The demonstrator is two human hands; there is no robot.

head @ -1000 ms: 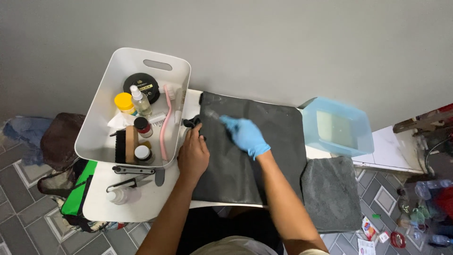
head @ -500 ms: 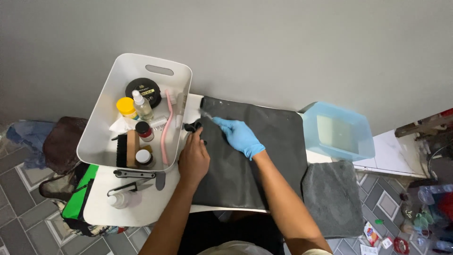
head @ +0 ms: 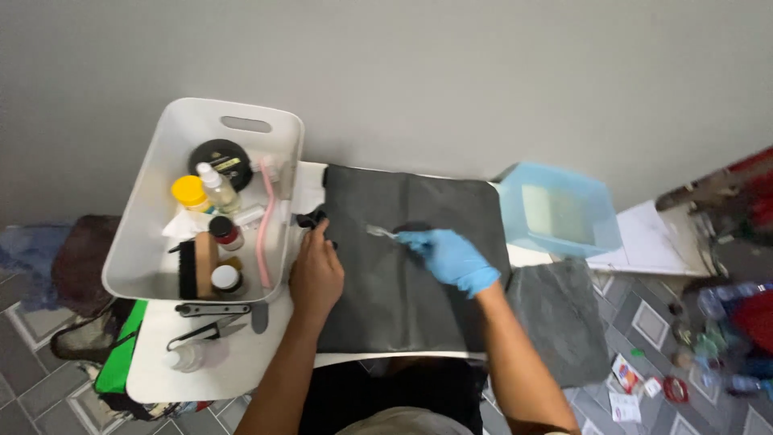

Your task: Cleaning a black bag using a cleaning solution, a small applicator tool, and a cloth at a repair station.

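1. Black cloth mat (head: 419, 298) covers the middle of the white table (head: 241, 362), and both hands work at its upper left part.
2. Bare left hand (head: 316, 274) rests on the mat's left edge, fingers curled down onto a small black object (head: 310, 217); whether it pinches that object or only presses on it, I cannot tell.
3. Blue-gloved right hand (head: 449, 256) is closed around a small silvery tool (head: 380, 232), whose tip points left toward the black object and lies just above the mat.
4. White tub (head: 145, 242) sits just left of the mat, holding a brush (head: 196, 268), a spray bottle (head: 216, 187), small jars and a round black tin (head: 221, 159).
5. Pale blue bin (head: 555, 211) stands at the mat's right edge; a grey cloth (head: 560, 322) hangs below it.
6. Judging from this, the work looks early: the tool is only reaching the small object, and the brush and jars lie untouched in the tub.
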